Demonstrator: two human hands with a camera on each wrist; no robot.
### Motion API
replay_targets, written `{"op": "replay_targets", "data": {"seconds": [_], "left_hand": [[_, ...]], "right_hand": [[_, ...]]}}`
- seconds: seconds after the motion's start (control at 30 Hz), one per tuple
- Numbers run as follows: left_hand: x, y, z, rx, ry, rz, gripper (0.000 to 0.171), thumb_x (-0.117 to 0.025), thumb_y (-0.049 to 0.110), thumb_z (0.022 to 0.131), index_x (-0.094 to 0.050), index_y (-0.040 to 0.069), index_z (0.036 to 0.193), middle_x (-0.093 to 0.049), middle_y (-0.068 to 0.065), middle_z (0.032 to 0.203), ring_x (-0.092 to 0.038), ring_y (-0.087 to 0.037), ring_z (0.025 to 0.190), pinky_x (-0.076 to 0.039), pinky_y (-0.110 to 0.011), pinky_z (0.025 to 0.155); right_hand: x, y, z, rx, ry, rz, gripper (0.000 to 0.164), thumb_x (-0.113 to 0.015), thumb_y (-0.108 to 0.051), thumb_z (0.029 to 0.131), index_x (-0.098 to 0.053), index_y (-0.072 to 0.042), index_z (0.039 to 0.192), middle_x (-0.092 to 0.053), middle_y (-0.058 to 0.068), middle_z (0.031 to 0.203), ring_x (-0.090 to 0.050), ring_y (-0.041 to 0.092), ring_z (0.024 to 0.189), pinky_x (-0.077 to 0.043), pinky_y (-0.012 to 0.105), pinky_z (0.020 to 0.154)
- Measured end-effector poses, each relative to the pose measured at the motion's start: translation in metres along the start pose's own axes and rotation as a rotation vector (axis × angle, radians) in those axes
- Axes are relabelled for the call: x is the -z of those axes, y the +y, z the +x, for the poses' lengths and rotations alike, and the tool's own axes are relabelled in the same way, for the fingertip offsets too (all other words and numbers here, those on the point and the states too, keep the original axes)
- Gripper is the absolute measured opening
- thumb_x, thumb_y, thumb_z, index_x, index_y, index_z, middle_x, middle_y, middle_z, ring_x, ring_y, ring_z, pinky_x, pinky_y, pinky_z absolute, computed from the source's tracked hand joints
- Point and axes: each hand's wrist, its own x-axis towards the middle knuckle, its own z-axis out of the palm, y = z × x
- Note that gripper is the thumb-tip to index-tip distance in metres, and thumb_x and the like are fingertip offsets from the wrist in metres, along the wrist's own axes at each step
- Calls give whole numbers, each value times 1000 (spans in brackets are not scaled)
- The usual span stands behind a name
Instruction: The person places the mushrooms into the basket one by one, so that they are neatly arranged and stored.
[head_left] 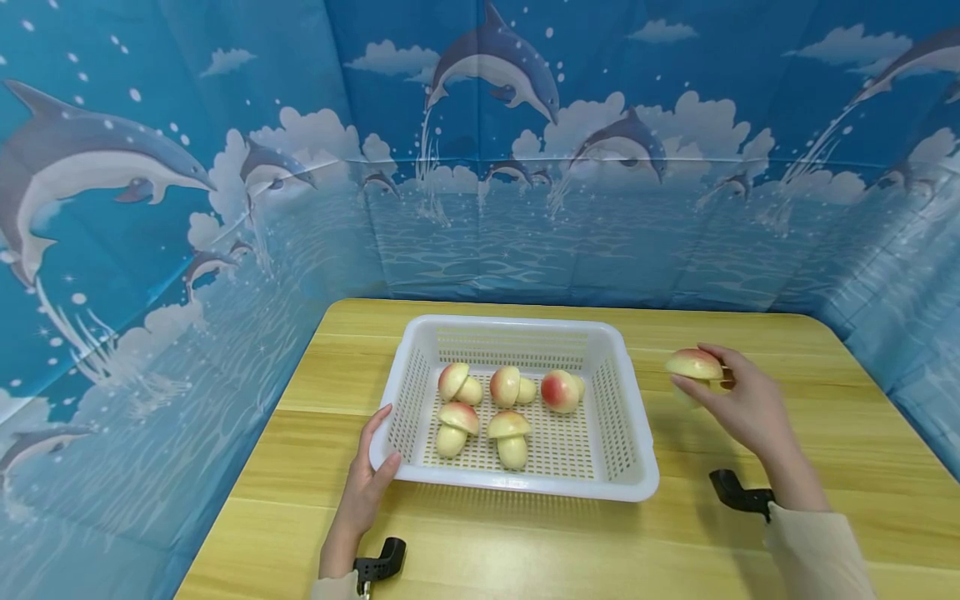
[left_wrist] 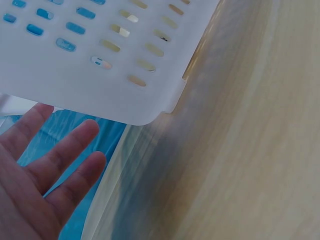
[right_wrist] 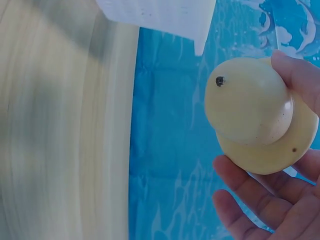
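Note:
A white plastic basket [head_left: 525,489] with slotted walls stands on the table and holds several toy mushrooms, among them one mushroom [head_left: 513,451] with a pale stem and a yellow-red cap. At its front left corner, my left hand [head_left: 367,477] grips the rim between thumb and fingers; the other fingers [left_wrist: 65,150] spread out below the rim in the left wrist view. To the right of the basket, my right hand [head_left: 750,408] holds another mushroom [head_left: 693,364] by the cap, above the table. Its rounded stem end [right_wrist: 250,100] faces the right wrist camera.
The wood-grain table [head_left: 562,550] spreads around the basket. A blue curtain [head_left: 585,233] with dolphins hangs behind it and along both sides. Black wrist mounts [head_left: 382,562] sit on both forearms.

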Motion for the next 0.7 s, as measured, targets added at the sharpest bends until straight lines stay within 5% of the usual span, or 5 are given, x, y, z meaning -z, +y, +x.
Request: {"op": "replay_targets", "data": {"seconds": [0.7], "left_hand": [[1, 0, 1, 3, 0, 16, 62, -45, 10, 93, -24, 23, 150, -30, -16, 150, -43, -40, 124, -40, -42, 92]], "right_hand": [[-9, -23, 7, 112, -30, 18, 72, -70, -40, 84, -45, 2, 137, -54, 21, 120, -52, 36, 99, -41, 54, 81]]}}
